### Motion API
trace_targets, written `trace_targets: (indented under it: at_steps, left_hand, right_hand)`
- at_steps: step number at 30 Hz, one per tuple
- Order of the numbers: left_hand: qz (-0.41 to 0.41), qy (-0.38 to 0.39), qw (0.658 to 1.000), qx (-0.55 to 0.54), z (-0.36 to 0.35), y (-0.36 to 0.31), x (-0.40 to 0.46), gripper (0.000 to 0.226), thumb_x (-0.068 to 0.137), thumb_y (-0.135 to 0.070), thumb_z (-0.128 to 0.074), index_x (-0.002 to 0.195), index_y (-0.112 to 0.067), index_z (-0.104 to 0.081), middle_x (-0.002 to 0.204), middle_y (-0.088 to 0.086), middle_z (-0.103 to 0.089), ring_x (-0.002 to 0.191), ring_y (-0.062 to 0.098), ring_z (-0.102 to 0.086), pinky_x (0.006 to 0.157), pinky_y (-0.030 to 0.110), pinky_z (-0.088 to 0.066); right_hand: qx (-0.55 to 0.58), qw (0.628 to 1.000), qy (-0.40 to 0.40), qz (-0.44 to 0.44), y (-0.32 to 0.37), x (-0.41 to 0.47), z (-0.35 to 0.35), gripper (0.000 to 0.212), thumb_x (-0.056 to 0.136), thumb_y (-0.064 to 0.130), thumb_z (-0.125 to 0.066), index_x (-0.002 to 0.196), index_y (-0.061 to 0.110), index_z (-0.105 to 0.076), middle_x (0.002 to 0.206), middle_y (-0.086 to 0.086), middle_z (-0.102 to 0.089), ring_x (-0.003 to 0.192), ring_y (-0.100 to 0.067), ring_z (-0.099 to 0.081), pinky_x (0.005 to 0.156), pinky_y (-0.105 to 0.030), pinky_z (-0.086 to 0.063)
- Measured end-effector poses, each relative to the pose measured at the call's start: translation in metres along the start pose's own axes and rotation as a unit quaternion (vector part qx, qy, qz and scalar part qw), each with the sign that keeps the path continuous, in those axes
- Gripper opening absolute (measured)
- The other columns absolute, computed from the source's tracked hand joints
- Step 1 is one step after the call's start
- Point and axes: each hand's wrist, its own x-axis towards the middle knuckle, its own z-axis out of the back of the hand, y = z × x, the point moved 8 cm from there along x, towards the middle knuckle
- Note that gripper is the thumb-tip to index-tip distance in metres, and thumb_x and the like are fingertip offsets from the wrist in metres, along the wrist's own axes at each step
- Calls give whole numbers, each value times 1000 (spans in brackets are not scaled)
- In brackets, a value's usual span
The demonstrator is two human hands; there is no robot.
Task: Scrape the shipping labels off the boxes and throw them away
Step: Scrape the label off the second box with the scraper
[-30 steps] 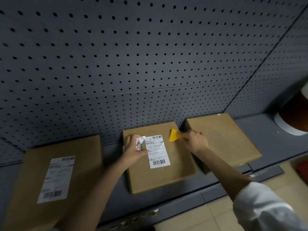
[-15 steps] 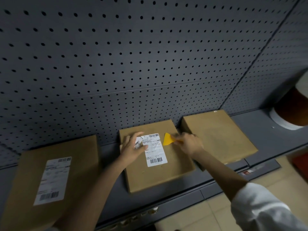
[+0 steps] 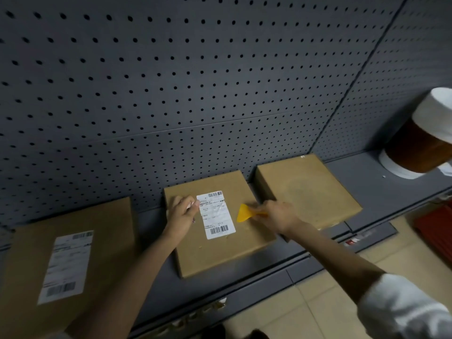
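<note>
- Three flat brown cardboard boxes lay in a row on a dark grey metal shelf (image 3: 381,189), backed by a grey perforated pegboard wall (image 3: 195,94).
- The middle cardboard box (image 3: 220,250) carried a white shipping label with barcodes at top and bottom (image 3: 216,215), stuck flat on its top face apart from its upper left corner.
- The person's left hand (image 3: 182,212) rested on the left part of that box, just beside the label's left edge. Its fingers (image 3: 193,204) were curled together and pinched a small scrap of white paper at the label's upper left corner; how much of the label was lifted there I could not tell.
- The right hand (image 3: 277,214) was closed around the handle of a small yellow plastic scraper (image 3: 244,214). The wide blade pointed left, towards the label's right edge, near it but not touching, low over the box top.
- The left-hand cardboard box (image 3: 102,241) bore its own white shipping label (image 3: 66,265), flat and whole.
- The right-hand cardboard box (image 3: 310,192) showed a bare top with a faint dull patch.
- A white sleeve (image 3: 403,311) covered the right upper arm; both forearms were bare.
- At the shelf's far right stood a round brown container with white rims (image 3: 420,148), tilted in view.
- Beige floor tiles (image 3: 318,304) lay below the shelf.
</note>
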Motion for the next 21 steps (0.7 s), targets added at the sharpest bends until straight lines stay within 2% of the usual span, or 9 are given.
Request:
trace_targets:
  at_steps: [2, 3, 6, 7, 9, 11, 14, 18, 21]
  left_hand:
    - [-5, -18, 999, -27, -4, -7, -5, 24, 92, -19, -52, 69, -19, -57, 97, 2, -41, 95, 28, -49, 90, 40, -47]
    - [-20, -12, 1000, -5, -10, -13, -7, 22, 92, -21, -52, 73, -19, -61, 97, -1, -41, 96, 22, -46, 94, 38, -40]
    - [-84, 80, 990, 85, -40, -31, -16, 11, 91, -30, -52, 87, -28, -62, 98, -8, -41, 97, 8, -37, 93, 30, -20]
    - [-87, 114, 984, 107, -48, -30, -18, 6, 87, -30, -56, 92, -30, -59, 100, -7, -40, 101, 9, -38, 96, 31, -19]
    - [-79, 155, 974, 143, -56, -22, -21, 31, 74, -28, -66, 101, -35, -52, 106, -6, -37, 106, 13, -36, 98, 31, -22]
    - [-65, 173, 970, 156, -57, -17, -19, 47, 67, -25, -70, 106, -40, -46, 109, -7, -33, 102, 12, -28, 96, 29, -25]
    - [-74, 173, 971, 146, -57, -15, -17, 57, 61, -28, -75, 105, -43, -43, 107, -10, -30, 96, 5, -22, 93, 27, -22]
    - [-96, 154, 968, 172, -60, -15, -17, 62, 55, -32, -78, 108, -40, -45, 107, -9, -30, 111, 10, -27, 93, 25, -16]
    - [-94, 150, 969, 170, -59, -16, -16, 63, 56, -33, -79, 108, -40, -45, 107, -9, -30, 112, 10, -29, 94, 27, -17]
  right_hand:
    - [-12, 1000, 13, 7, -4, -11, -2, 34, 94, 46, -47, 124, 37, -60, 121, -4, -63, 111, -26, -61, 86, -34, -47]
    - [-20, 1000, 17, 9, -5, -15, -2, 32, 93, 47, -48, 120, 35, -62, 119, -3, -64, 109, -26, -61, 84, -35, -47]
    - [-41, 999, 7, 18, 3, -18, 1, 34, 93, 49, -48, 119, 34, -62, 119, -3, -64, 109, -27, -62, 84, -35, -48]
    - [-43, 999, 0, 19, 9, -18, 1, 35, 93, 48, -48, 123, 34, -60, 122, -3, -63, 110, -27, -62, 87, -35, -48]
    - [-40, 999, -6, 17, 18, -17, -3, 36, 94, 44, -48, 128, 35, -56, 127, -4, -61, 113, -29, -60, 92, -36, -47]
    - [-29, 1000, -1, 6, 13, -19, -7, 36, 94, 41, -48, 129, 37, -55, 129, -5, -59, 115, -30, -59, 94, -37, -46]
    - [-43, 999, -1, -6, 0, -24, -10, 34, 93, 39, -49, 126, 38, -56, 125, -5, -61, 111, -31, -61, 90, -37, -48]
    - [-21, 999, -33, -10, 16, -21, -10, 28, 92, 42, -51, 117, 36, -63, 119, -5, -65, 107, -31, -63, 87, -36, -49]
    - [-27, 999, -19, -11, 5, -21, -10, 28, 91, 42, -50, 117, 38, -62, 119, -3, -66, 107, -30, -64, 86, -35, -49]
